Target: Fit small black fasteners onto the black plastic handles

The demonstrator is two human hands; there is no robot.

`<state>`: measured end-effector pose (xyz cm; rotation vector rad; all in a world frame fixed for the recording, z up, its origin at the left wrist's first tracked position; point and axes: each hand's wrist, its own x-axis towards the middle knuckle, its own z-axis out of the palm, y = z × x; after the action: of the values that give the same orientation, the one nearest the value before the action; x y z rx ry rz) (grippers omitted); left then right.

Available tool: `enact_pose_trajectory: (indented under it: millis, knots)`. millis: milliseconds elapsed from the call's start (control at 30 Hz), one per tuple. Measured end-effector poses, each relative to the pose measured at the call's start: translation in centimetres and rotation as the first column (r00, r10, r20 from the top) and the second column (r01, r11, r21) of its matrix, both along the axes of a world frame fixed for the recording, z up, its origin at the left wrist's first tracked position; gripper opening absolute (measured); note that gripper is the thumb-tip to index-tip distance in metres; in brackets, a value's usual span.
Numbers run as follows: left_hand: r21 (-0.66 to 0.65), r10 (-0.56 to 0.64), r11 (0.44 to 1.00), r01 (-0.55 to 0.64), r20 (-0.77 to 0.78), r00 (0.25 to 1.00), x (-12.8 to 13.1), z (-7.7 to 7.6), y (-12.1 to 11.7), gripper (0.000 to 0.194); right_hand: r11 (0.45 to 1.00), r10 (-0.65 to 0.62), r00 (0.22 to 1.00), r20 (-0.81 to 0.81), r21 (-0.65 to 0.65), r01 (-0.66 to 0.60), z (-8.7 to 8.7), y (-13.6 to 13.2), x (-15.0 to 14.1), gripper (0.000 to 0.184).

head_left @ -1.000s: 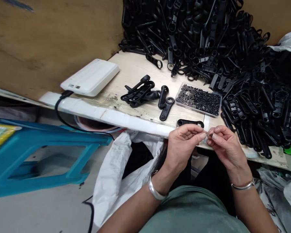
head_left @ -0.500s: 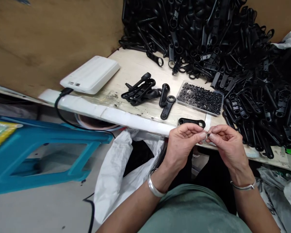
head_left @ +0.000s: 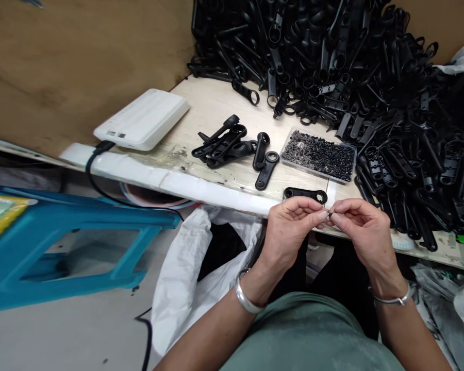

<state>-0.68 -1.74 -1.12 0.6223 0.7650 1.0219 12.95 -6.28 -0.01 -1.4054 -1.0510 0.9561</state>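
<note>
My left hand (head_left: 290, 232) and my right hand (head_left: 365, 234) meet at the fingertips over the table's front edge. Each is closed in a pinch of thumb and forefinger. A tiny black piece (head_left: 330, 215) shows at the right fingertips; what the left fingertips pinch is too small to make out. Just beyond the hands lies a black plastic handle-shaped part (head_left: 304, 194) with a ring at one end. Behind it sits a clear shallow box (head_left: 317, 154) full of small black pieces.
A large heap of black ring-ended parts (head_left: 332, 62) fills the back and right. Several similar parts (head_left: 224, 144) lie left of the box. A white device (head_left: 143, 118) with a black cable stands farther left. Below are a blue stool (head_left: 73, 221) and a white sack (head_left: 181, 278).
The fingertips have drawn slightly closer, with the right hand shifted a little leftward, so less of the tiny black piece shows. The parts on the table have not moved.
</note>
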Motion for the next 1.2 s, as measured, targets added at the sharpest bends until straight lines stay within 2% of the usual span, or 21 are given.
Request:
enact_pose_trajectory:
  millis: [167, 333, 533, 800, 1200]
  knots:
    - [0.038, 0.014, 0.999, -0.014, -0.004, 1.000, 0.1, -0.1, -0.1, 0.015, 0.999, -0.037, 0.995, 0.096, -0.019, 0.039, 0.2, -0.3, -0.4, 0.010]
    - [0.056, 0.036, 0.998, -0.033, -0.039, 0.999, 0.2, -0.2, -0.3, 0.013, 0.996, -0.093, 0.991, 0.097, -0.006, 0.094, 0.1, -0.6, -0.9, 0.012]
    - [0.057, 0.053, 0.997, -0.049, -0.070, 0.996, 0.1, -0.6, -0.6, 0.014, 0.997, -0.077, 0.969, 0.235, 0.023, 0.074, 0.3, -0.6, -1.0, 0.008]
    - [0.058, 0.093, 0.994, -0.092, -0.023, 0.995, 0.3, -0.7, -0.8, 0.016, 0.997, -0.041, 0.943, 0.330, -0.047, 0.060, 0.8, -0.6, -1.2, 0.011]
    - [-0.007, 0.122, 0.993, -0.122, 0.008, 0.993, 0.6, -0.7, -1.0, 0.018, 0.996, -0.063, 0.973, 0.222, -0.048, 0.076, 0.4, -0.5, -1.4, 0.013]
